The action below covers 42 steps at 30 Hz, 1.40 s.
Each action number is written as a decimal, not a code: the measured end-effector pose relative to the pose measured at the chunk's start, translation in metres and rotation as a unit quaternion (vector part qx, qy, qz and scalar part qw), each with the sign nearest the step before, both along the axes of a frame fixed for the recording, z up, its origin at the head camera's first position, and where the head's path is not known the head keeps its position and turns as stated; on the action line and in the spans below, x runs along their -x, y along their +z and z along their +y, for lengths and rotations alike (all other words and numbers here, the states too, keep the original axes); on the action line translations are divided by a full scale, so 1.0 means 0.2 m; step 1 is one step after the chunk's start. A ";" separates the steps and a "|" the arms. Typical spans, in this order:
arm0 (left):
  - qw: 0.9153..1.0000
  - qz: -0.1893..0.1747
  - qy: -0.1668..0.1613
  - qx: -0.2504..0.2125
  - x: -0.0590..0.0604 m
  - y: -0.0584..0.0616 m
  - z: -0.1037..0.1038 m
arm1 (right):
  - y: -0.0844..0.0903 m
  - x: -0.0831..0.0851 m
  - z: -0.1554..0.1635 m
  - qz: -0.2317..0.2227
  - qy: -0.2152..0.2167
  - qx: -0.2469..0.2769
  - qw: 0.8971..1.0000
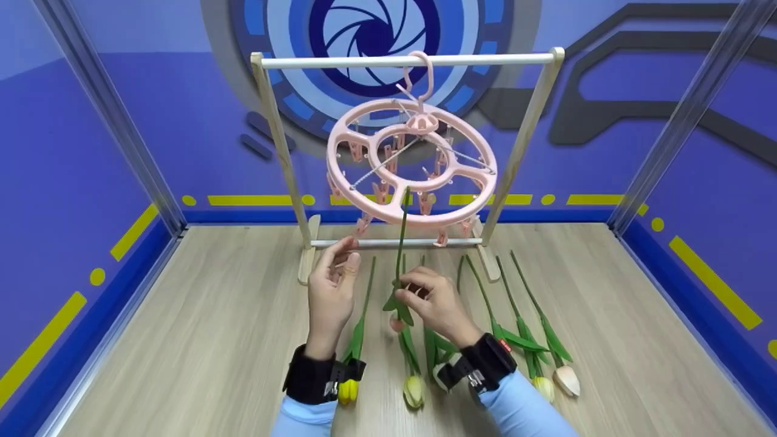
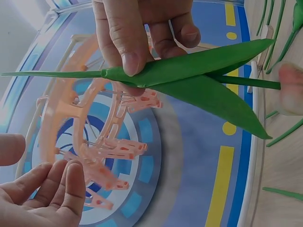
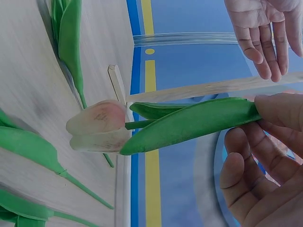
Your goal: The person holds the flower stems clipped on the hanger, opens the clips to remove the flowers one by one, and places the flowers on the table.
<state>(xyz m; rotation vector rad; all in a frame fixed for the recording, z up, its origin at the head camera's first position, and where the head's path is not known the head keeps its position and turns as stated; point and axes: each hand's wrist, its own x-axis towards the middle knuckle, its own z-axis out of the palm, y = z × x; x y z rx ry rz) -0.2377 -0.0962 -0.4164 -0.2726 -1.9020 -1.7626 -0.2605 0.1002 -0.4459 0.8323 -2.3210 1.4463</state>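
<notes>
My right hand (image 1: pixel 438 303) pinches an artificial tulip (image 3: pixel 187 125) where its green leaves join the stem. The tulip hangs upside down, its pale pink bloom (image 3: pixel 98 126) low and its stem (image 1: pixel 402 233) pointing up to the front rim of a pink round clip hanger (image 1: pixel 391 212). My left hand (image 1: pixel 332 282) is raised at the hanger's front left, fingertips right at a hanging pink clothespin (image 1: pixel 362 226). In the left wrist view the left thumb (image 2: pixel 10 149) stands apart from the fingers, with nothing seen between them. Several more clothespins (image 2: pixel 124 147) dangle from the hanger's rings.
The hanger hooks over the white top bar (image 1: pixel 485 59) of a wooden stand. Several tulips lie on the table (image 1: pixel 212 340): a yellow one (image 1: pixel 348 391) at left, a pale yellow one (image 1: pixel 414 391) in the middle, and a cream one (image 1: pixel 567 381) at right. Blue panels enclose the table.
</notes>
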 end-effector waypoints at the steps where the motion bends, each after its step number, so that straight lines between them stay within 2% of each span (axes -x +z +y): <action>1: 1.000 -0.002 -0.002 0.005 0.00 0.00 0.00 | 0.00 0.00 0.00 -0.002 0.000 0.000 1.000; 13: 0.996 -0.034 0.019 0.077 -0.03 0.01 -0.08 | 0.00 -0.01 0.02 0.008 0.000 0.002 1.000; 25: 0.988 -0.019 0.050 0.144 -0.07 0.00 -0.15 | 0.02 -0.01 0.06 0.034 -0.002 -0.004 0.999; 36: 0.979 -0.024 0.080 0.184 -0.14 -0.03 -0.23 | 0.05 -0.03 0.04 0.012 0.001 -0.007 1.000; 42: 0.970 -0.001 0.118 0.214 -0.18 -0.06 -0.28 | 0.07 -0.05 0.02 0.002 0.009 0.002 1.000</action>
